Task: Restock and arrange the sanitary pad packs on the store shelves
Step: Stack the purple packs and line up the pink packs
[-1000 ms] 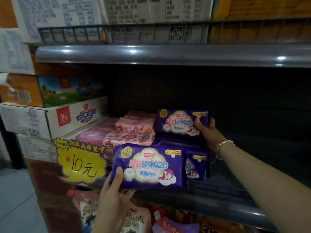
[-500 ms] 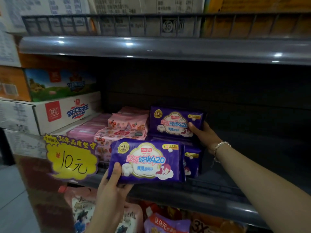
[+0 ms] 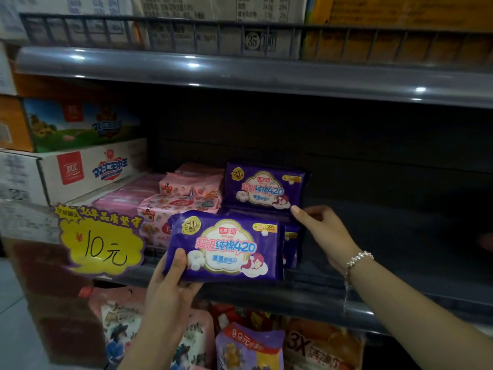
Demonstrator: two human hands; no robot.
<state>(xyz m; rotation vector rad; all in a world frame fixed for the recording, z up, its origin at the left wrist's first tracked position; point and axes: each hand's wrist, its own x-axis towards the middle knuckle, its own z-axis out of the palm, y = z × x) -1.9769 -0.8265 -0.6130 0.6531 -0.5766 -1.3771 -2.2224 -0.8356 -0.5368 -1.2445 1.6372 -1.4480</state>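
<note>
My left hand (image 3: pixel 170 287) grips a purple sanitary pad pack (image 3: pixel 229 247) by its lower left corner, thumb on the front, holding it upright at the shelf's front edge (image 3: pixel 266 297). A second purple pack (image 3: pixel 264 186) stands on top of a purple stack further back. My right hand (image 3: pixel 325 233), with a bead bracelet, is just right of that pack with loosely curled fingers, one fingertip at its lower right corner. Another purple pack (image 3: pixel 292 244) is partly hidden behind the held one. Pink patterned packs (image 3: pixel 181 201) are stacked to the left.
A yellow price tag (image 3: pixel 101 241) hangs off the shelf front at the left. Cartons (image 3: pixel 74 169) are stacked left of the shelf. The shelf's right part (image 3: pixel 400 236) is dark and bare. An upper shelf (image 3: pixel 240 73) overhangs; bagged goods (image 3: pixel 248 345) sit below.
My right hand has let go of the upper purple pack and drawn back down and to the right; the pack stays on the stack. My left hand keeps holding its pack.
</note>
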